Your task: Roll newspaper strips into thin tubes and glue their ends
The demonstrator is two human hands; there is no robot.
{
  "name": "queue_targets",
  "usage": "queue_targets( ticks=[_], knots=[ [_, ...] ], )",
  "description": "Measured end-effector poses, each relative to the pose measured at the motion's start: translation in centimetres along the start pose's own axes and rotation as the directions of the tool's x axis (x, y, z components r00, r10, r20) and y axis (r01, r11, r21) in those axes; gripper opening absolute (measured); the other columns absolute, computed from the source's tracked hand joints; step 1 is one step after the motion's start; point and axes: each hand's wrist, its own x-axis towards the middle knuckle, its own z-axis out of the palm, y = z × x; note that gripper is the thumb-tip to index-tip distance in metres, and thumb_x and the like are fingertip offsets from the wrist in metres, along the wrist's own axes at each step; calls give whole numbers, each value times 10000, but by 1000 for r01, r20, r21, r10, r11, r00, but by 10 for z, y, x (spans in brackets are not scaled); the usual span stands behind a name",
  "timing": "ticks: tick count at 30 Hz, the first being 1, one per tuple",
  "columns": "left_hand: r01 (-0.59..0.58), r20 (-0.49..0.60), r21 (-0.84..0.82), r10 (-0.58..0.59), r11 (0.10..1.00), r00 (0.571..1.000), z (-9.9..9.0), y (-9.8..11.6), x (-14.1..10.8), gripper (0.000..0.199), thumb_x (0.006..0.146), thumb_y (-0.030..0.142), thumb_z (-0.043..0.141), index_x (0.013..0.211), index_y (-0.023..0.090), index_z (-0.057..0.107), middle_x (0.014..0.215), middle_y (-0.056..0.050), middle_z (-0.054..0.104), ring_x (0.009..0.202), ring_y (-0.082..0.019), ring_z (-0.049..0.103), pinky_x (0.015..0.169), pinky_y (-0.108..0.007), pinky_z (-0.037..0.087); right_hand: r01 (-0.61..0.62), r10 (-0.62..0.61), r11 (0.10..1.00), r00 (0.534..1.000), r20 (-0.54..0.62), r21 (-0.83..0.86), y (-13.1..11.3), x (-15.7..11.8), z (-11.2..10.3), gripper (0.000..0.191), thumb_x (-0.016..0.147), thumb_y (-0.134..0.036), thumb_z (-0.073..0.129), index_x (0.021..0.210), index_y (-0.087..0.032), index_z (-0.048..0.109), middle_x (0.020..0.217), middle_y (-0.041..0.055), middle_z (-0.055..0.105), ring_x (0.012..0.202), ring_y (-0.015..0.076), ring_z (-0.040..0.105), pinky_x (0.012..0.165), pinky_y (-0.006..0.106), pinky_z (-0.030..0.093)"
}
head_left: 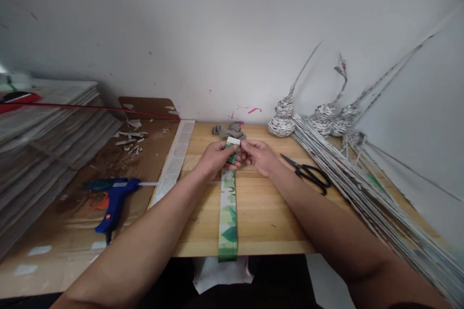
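Observation:
A long green and white paper strip (228,212) with a leaf print runs down the wooden table, and its near end hangs over the front edge. Its far end is raised and folded over, showing a white tip. My left hand (216,157) is closed on this end, thumb on top and fingers beneath. From the other side, my right hand (259,156) pinches at the strip's right edge with thumb and fingertips; its other fingers are curled and partly hidden. Black-handled scissors (311,174) lie to the right of my right hand.
On cardboard at left lies a blue glue gun (118,200), near paper scraps (132,142) and stacked newspapers (39,154). A newspaper strip (177,154) and grey cloth (229,130) lie on the table (268,222). Rolled paper sticks (348,183) and several woven paper gourds (282,118) are at right.

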Motion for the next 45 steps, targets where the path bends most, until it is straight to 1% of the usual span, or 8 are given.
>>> queue_targets(
  ticks=[3,12,19,25,31,36,40,45],
  knots=[
    [5,3,10,-5,1000,1000,0,-1,1,164,852,276,625,819,119,656,653,-43,674,510,-112,637,459,-193,524,12,-11,999,999,30,-37,1,-1,1,360,694,-498,767,753,-153,683,641,0,591,580,96,506,498,226,330],
    [9,19,56,-11,998,1000,0,-4,2,190,836,314,643,814,125,657,663,-42,680,533,-114,645,470,-185,510,34,-37,996,999,-28,-79,4,2,0,315,690,-452,779,779,-156,719,596,-10,600,541,90,499,492,230,303],
    [-13,3,110,13,994,1000,1,-7,3,148,843,278,629,803,136,637,645,-32,673,536,-117,645,488,-199,521,46,-52,995,996,-68,-89,3,1,1,320,667,-444,791,785,-154,725,599,-11,596,526,85,483,477,228,294],
    [-23,31,169,18,985,999,1,-9,5,87,860,226,603,838,146,630,637,-22,666,551,-122,651,514,-217,543,23,-32,997,993,-115,-79,0,1,2,344,621,-441,809,771,-145,719,598,-12,590,516,80,458,470,229,276],
    [-16,40,174,9,985,999,2,-7,3,140,911,193,506,835,144,613,642,-20,657,539,-111,646,500,-202,532,-19,11,996,996,-94,-89,-4,0,0,350,622,-454,808,743,-141,706,560,-22,556,509,74,447,470,225,262],
    [-22,39,161,16,987,999,2,-7,1,125,903,204,529,831,144,612,651,-25,663,545,-116,648,502,-204,527,-30,24,996,998,-65,-88,-4,0,-2,347,644,-452,799,768,-138,716,575,-16,568,529,77,470,480,219,274],
    [-17,41,159,11,987,999,2,-7,2,119,891,226,554,836,143,621,659,-32,666,556,-120,649,516,-210,531,-45,40,997,997,-72,-68,-3,0,-2,371,625,-452,809,788,-132,720,585,-10,576,534,83,473,477,216,287],
    [-43,77,145,32,988,996,3,-8,2,131,874,258,580,854,138,632,730,-50,689,596,-112,647,565,-225,542,-38,35,998,997,-66,-42,-5,-1,0,372,609,-457,815,764,-135,712,569,-14,568,510,78,456,459,212,285]
  ],
)
